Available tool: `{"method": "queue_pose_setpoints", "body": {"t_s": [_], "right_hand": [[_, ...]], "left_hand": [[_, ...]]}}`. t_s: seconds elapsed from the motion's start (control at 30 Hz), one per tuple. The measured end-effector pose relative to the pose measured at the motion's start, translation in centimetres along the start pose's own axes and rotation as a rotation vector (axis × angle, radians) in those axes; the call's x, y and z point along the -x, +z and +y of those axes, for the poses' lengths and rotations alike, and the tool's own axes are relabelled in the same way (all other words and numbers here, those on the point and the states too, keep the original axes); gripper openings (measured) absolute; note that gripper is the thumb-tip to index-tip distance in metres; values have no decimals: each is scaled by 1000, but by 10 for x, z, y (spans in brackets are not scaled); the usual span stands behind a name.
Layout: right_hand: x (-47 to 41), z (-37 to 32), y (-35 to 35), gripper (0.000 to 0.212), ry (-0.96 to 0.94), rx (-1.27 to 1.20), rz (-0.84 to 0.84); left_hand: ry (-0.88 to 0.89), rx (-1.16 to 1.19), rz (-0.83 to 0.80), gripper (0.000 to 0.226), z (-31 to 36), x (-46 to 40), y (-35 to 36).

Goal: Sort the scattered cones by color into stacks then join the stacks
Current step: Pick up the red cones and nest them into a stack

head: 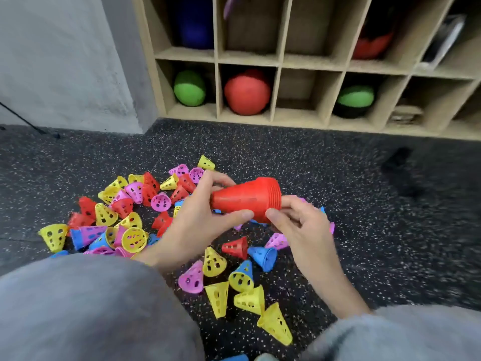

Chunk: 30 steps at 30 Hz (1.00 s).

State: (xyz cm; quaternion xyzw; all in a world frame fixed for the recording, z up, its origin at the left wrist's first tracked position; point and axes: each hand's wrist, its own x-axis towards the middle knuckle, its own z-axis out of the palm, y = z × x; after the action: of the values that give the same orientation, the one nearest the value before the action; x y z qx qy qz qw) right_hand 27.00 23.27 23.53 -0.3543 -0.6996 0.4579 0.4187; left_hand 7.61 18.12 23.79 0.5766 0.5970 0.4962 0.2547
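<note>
Two hands on one stack of nested red perforated plastic cones point(247, 198), held sideways above the speckled black rubber floor point(338, 178), narrow tip at 9 o'clock, wide rims at 3 o'clock. My left hand point(197, 220) grasps the tip end: thumb under the stack, fingers point(221, 178) curled over the top. My right hand point(299, 222) pinches the rim end, thumb on the lower edge; its other fingers are partly hidden behind the stack, so the exact wrap is unclear.

Step in hand, my read: seating the red stack before adding more reds. To do it well:
- Push along the axis only, tip toward rim. Any tilt will likely jam the thin walls.
- Keep the rims flush at 3 o'clock; they look slightly staggered, though blur makes that hard to confirm.
- Light squeeze. Perforated plastic probably flexes and cones may pop off.

Next candidates: loose red cone point(235, 247) at 6 o'clock of the stack, near a blue cone point(263, 257); more red cones point(179, 191) at 9 o'clock in the mixed pile. Yellow cones point(250, 299) cluster near my knees at 6 o'clock; pink cones point(161, 201) are mixed through the pile.

Progress: early. Only red is stacked in view, and most cones are scattered on the floor.
</note>
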Motion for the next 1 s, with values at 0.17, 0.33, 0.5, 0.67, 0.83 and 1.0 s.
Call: {"method": "queue_pose_setpoints", "body": {"t_s": [0.17, 0.33, 0.5, 0.67, 0.83, 1.0], "right_hand": [[-7, -67, -31, 10, -120, 183, -33], [-8, -140, -57, 29, -194, 455, -102], [-3, -193, -70, 12, -216, 524, -202], [4, -216, -69, 15, -265, 633, -195], [29, -200, -52, 8, -263, 519, -161], [57, -168, -35, 12, -207, 454, -167]], "left_hand": [[142, -304, -173, 56, 72, -24, -36], [263, -432, -323, 70, 138, -23, -60], [365, -450, -333, 74, 178, -12, -71], [381, -360, -268, 79, 180, 8, -70], [369, -248, -143, 79, 164, 36, -64], [296, -231, -81, 77, 132, 74, -48]]}}
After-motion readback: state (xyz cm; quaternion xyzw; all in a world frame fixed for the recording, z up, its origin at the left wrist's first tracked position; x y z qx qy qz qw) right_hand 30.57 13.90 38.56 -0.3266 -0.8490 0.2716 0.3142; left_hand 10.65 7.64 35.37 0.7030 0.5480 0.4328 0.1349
